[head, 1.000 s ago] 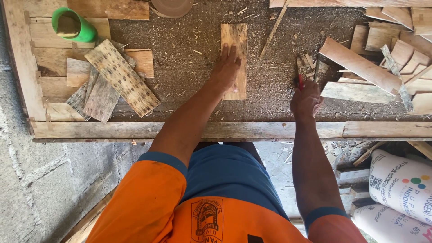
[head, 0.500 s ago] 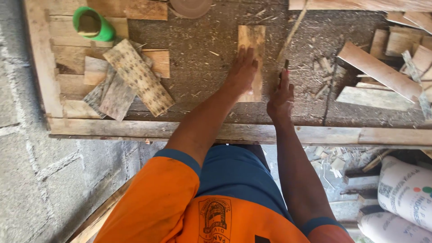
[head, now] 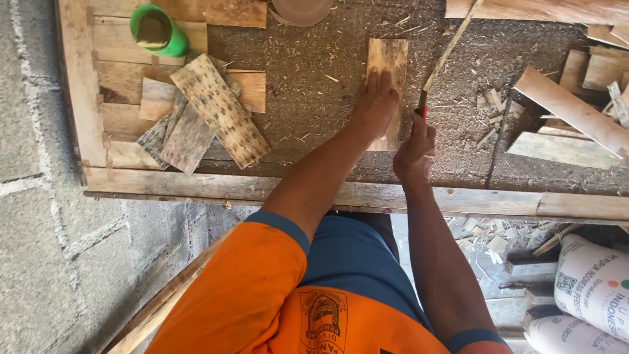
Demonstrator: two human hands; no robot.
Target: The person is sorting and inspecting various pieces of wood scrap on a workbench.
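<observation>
A wide workbench [head: 354, 196] of rough planks is seen from above, its top covered with sawdust and small chips. Near the middle of it a small rectangular wooden board [head: 388, 62] is laid flat, its long side running away from the person. The left hand [head: 375, 105] is pressed flat on the near half of this board, fingers spread and straight, so nothing is gripped by it; the board is only held down. The right hand [head: 415, 149] is closed around a thin tool with a red part [head: 422, 113], just beside the right edge of the board. What kind of tool it is cannot be told, because most of it is hidden in the fist.

As a judgement, the work on this board seems to be at an early point: no fresh line, cut or split is visible on the part of the board that shows, and the tool tip is set at the edge only. The marking or cutting itself is probably left to do.

The board looks dry and light brown, with darker stains and a straight grain along its length.

At the left, a pile of similar pieces [head: 196, 118] lies on the bench, one of them speckled with dark spots. A green cup [head: 157, 29] stands behind the pile. At the right, more offcuts [head: 570, 108] are scattered.
</observation>
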